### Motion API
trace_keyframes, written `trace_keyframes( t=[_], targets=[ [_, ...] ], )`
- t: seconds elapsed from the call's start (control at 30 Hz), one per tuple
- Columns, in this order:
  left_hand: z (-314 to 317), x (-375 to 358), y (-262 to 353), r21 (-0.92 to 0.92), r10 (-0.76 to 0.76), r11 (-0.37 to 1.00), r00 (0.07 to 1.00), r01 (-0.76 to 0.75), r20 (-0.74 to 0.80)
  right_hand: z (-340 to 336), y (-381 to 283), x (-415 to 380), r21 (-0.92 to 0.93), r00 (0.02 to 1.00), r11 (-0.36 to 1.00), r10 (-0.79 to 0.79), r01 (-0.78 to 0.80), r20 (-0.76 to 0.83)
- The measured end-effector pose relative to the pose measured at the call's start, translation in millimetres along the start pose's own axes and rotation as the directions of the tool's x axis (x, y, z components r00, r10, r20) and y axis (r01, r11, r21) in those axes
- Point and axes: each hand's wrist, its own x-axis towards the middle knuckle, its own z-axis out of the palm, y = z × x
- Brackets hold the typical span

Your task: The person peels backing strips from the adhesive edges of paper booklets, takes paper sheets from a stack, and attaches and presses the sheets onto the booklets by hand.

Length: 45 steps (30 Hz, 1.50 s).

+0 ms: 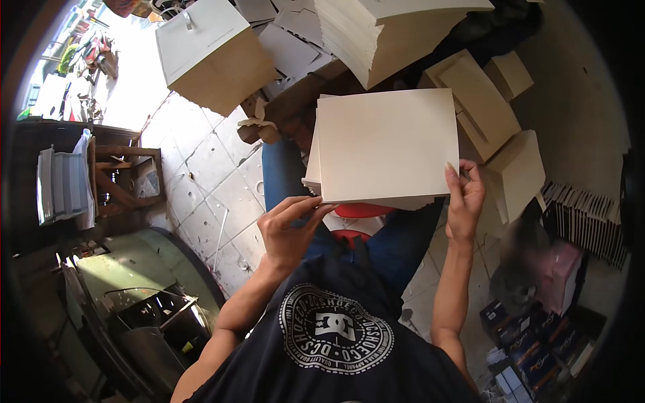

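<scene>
A stack of cream paper sheets [388,144] lies in front of me above my knees, its top sheet nearly square to the pile and the lower ones jutting out at the left. My left hand [290,225] pinches the near left corner of the paper between thumb and fingers. At the near right corner, my right hand [465,198] grips the edge, thumb on top and fingers curled behind. How many sheets each hand holds is hidden.
Tall paper stacks stand ahead, one at the left [222,84] and one at centre [383,40]. More cream blocks [477,101] lie at the right. A wooden shelf [127,178] and a green machine [134,269] are at left; dark boxes [531,349] sit at lower right.
</scene>
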Motion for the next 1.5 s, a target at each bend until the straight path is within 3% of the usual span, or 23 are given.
trace_keyframes(
  t=[0.4,0.5,0.6,0.63,0.73,0.83,0.93,0.97,1.03,1.07,1.1,1.5],
  targets=[
    [-11.7,12.9,-3.3,-0.033,0.061,0.998,0.987,-0.057,0.150,3.2,1.9,0.6,-0.101,0.999,0.994,-0.049,0.050,0.009],
    [-11.0,13.6,-9.2,-0.180,-0.108,0.972,0.967,0.152,0.231,3.9,1.5,0.3,-0.116,0.998,0.991,-0.058,0.059,0.009],
    [-11.3,16.2,-4.6,-0.271,-0.470,0.783,0.818,0.560,0.332,2.6,1.8,0.3,-0.126,0.998,0.990,-0.058,0.060,0.014],
    [-12.8,19.0,-0.8,-0.204,-0.470,0.792,0.788,0.576,0.398,2.0,2.2,0.5,-0.126,0.998,0.990,-0.059,0.060,0.016],
    [-5.0,14.3,-6.6,-0.209,-0.456,0.764,0.741,0.610,0.493,2.9,2.0,0.1,-0.125,0.998,0.990,-0.056,0.057,0.010],
    [-1.6,12.3,-6.9,-0.296,-0.444,0.726,0.752,0.621,0.487,0.5,-5.8,0.1,-0.207,0.999,0.978,-0.039,0.037,-0.003],
    [-0.4,11.3,-7.2,-0.325,-0.454,0.698,0.746,0.638,0.487,-10.3,-8.8,1.5,-0.404,0.991,0.906,-0.132,0.128,0.017],
    [0.1,10.9,-6.9,-0.324,-0.460,0.698,0.746,0.639,0.481,-15.7,-2.9,4.1,-0.566,0.980,0.806,-0.199,0.172,0.014],
    [0.9,9.6,-8.9,-0.320,-0.467,0.698,0.746,0.640,0.475,-16.3,-2.4,6.4,-0.605,0.951,0.749,-0.304,0.271,0.050],
    [0.8,9.9,-8.9,-0.323,-0.471,0.689,0.740,0.649,0.481,-14.8,-1.7,7.2,-0.619,0.932,0.717,-0.355,0.321,0.072],
    [-0.2,10.2,-8.0,-0.324,-0.477,0.680,0.733,0.657,0.485,-15.0,1.0,7.0,-0.563,0.946,0.774,-0.321,0.291,0.048],
    [1.3,9.4,-9.5,-0.330,-0.490,0.672,0.733,0.662,0.472,-13.5,6.3,8.0,-0.521,0.954,0.810,-0.300,0.269,0.026]
  ],
)
